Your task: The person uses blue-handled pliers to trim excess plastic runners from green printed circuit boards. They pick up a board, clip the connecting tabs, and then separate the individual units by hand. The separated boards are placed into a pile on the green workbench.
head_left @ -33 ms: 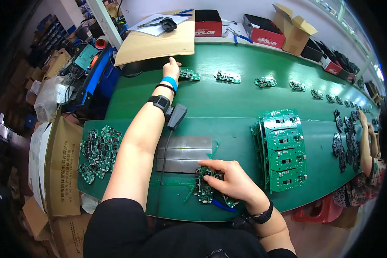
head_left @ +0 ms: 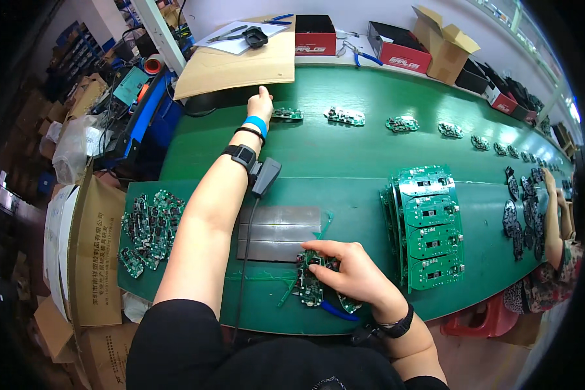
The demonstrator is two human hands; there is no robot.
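A heap of loose circuit boards [head_left: 151, 224] lies leftmost; the left hand [head_left: 260, 105] hides its fingers beside the far board [head_left: 288, 116], so I cannot tell whether they grip; the black cable [head_left: 243, 273] could snag green scraps [head_left: 287, 294] if that arm pulls back; the right hand [head_left: 354, 273], well apart, pinches the near board [head_left: 310, 290], whose components could scrape the blue handle [head_left: 338, 312] if dragged; a bump could slide the stacked panels [head_left: 429, 227].
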